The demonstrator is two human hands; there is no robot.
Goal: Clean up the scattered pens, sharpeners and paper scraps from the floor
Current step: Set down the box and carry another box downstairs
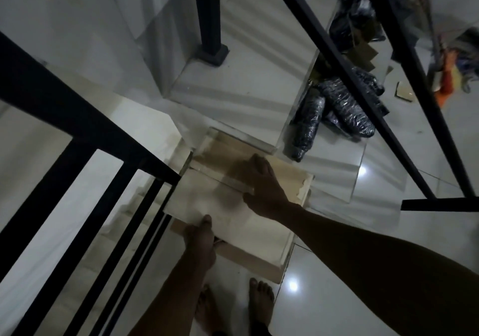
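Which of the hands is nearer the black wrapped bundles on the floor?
Right. The right hand rests on the cardboard box just left of the bundles; the left hand grips its near edge.

Black metal railing (85,141) runs down my left, with a post (207,17) standing on a white tiled step (246,81) ahead. A flat stack of pale cardboard sheets (259,232) lies on the glossy white floor (363,296), its far edge under the step lip. Black plastic-wrapped bundles (342,107) are piled beside the step on the right (contents hidden). A small brown cardboard piece (404,92) lies further right, near orange cloth (445,84). My bare feet (260,299) are just below the sheets.
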